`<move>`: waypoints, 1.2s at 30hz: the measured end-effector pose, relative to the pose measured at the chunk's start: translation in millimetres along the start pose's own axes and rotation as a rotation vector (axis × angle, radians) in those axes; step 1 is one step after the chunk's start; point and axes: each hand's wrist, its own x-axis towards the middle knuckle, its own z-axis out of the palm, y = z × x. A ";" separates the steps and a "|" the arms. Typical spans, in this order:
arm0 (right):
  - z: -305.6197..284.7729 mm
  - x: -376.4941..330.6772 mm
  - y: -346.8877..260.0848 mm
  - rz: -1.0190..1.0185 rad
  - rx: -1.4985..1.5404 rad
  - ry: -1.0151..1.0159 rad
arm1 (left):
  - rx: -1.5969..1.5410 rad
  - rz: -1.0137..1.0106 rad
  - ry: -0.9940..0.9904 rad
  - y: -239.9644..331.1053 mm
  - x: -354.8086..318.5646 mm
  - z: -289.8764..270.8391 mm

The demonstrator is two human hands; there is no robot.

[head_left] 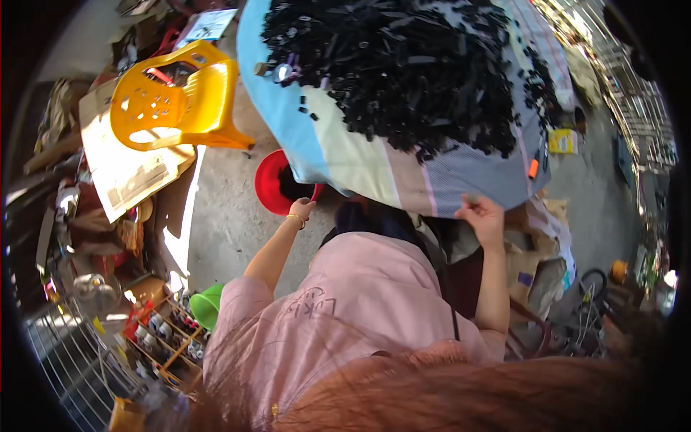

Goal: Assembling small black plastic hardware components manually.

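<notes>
My left hand [302, 209] is beside the near rim of a red bucket [266, 189] on the floor, its fingers curled in. Whether it grips anything is too small to make out. Dark contents show inside the bucket. At the front edge of a striped cloth [374, 169], my right hand [482, 216] is raised with thumb and fingers pinched together. A small dark piece [471, 198] appears between those fingertips. Heaped over the cloth is a large pile of small black pieces [425, 79], with several strays near its left side.
A yellow plastic chair [209, 97] stands left of the cloth, near flattened cardboard [108, 158]. An orange-and-dark tool [533, 168] lies at the cloth's right edge. On the lower left are a green bowl [206, 306] and a divided wooden crate [176, 360]. Wire racks [633, 93] line the right.
</notes>
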 end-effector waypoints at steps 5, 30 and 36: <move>-122.5 -73.4 58.8 0.066 0.303 0.812 | 0.425 0.415 -0.303 33.3 -16.2 76.4; -265.2 -27.6 336.0 0.571 -0.698 0.594 | -0.036 -0.245 -0.198 17.2 -0.1 368.9; -260.7 -3.5 325.3 0.841 -0.648 0.490 | 0.119 -0.094 -0.210 45.4 39.5 408.4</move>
